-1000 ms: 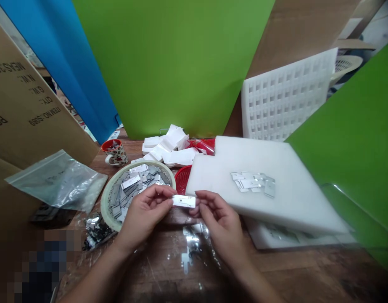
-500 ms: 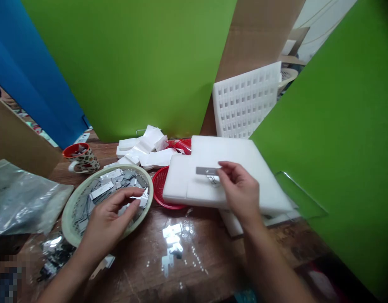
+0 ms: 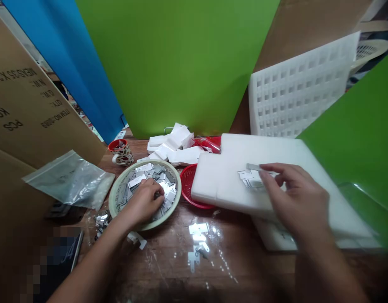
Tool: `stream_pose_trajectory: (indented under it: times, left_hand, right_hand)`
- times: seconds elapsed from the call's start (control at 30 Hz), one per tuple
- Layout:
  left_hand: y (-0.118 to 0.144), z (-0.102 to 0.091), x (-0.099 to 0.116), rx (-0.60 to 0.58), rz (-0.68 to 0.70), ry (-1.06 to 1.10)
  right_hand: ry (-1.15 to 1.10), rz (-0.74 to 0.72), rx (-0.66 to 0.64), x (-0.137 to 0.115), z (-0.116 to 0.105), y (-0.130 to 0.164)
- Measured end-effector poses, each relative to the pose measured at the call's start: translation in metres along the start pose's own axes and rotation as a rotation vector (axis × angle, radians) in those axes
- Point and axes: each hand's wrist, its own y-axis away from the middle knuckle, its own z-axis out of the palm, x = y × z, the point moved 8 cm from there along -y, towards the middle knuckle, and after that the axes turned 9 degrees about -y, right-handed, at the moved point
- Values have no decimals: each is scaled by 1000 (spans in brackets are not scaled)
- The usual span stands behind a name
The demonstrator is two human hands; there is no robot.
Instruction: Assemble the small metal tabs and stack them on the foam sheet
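My left hand (image 3: pixel 145 200) reaches into a pale green plastic basket (image 3: pixel 175 206), its fingers curled down among many flat metal pieces (image 3: pixel 144 167). What the fingertips grip there, if anything, is hidden. Over a white foam block (image 3: pixel 209 168), my right hand (image 3: pixel 296 195) pinches a narrow grey metal plate (image 3: pixel 253 166) by its right end between thumb and fingers. Just below that plate, a few shiny metal pieces (image 3: pixel 251 180) lie on the foam; the right hand partly covers them.
A red basket (image 3: pixel 188 183) sits partly under the foam. Small metal parts (image 3: pixel 198 240) are scattered on the wooden table. A mug (image 3: pixel 126 154), white wrapping (image 3: pixel 178 145) and a clear plastic bag (image 3: pixel 70 179) stand behind and left. Green panels (image 3: pixel 181 63) and a holed foam sheet (image 3: pixel 302 86) rise behind.
My left hand has gone from above the basket down into the pieces, its fingers curling. The right hand still holds the grey plate over the foam. The whole view has shifted leftward.
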Motion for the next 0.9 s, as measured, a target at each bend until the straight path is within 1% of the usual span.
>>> stream_pose_trajectory:
  times: [0.1, 0.2, 0.3, 0.43, 0.53, 0.67, 0.73, 0.83, 0.9]
  left_hand:
    - [-14, 9, 8, 7, -16, -3]
    - [-26, 15, 14, -3, -24, 12]
    - [-34, 17, 13, -30, -24, 57]
    - [-37, 14, 7, -77, -19, 172]
    - [-37, 11, 2, -110, -39, 283]
    - [-33, 6, -8, -132, -104, 477]
    - [-30, 2, -15, -103, -140, 595]
    - [-23, -6, -26, -23, -196, 793]
    - [-16, -8, -26, -2, -227, 926]
  right_hand:
    - [-81, -16, -73, -16, 15, 11]
    - [-127, -24, -136, -23, 26, 18]
    - [-154, -15, -162, -25, 30, 22]
    - [-224, 20, -197, -28, 36, 27]
    - [-306, 53, -260, -32, 46, 32]
    - [-391, 65, -335, -42, 57, 43]
    - [-431, 56, -370, -50, 62, 48]
    - [-522, 32, -430, -64, 74, 56]
    - [-575, 36, -470, -72, 84, 61]
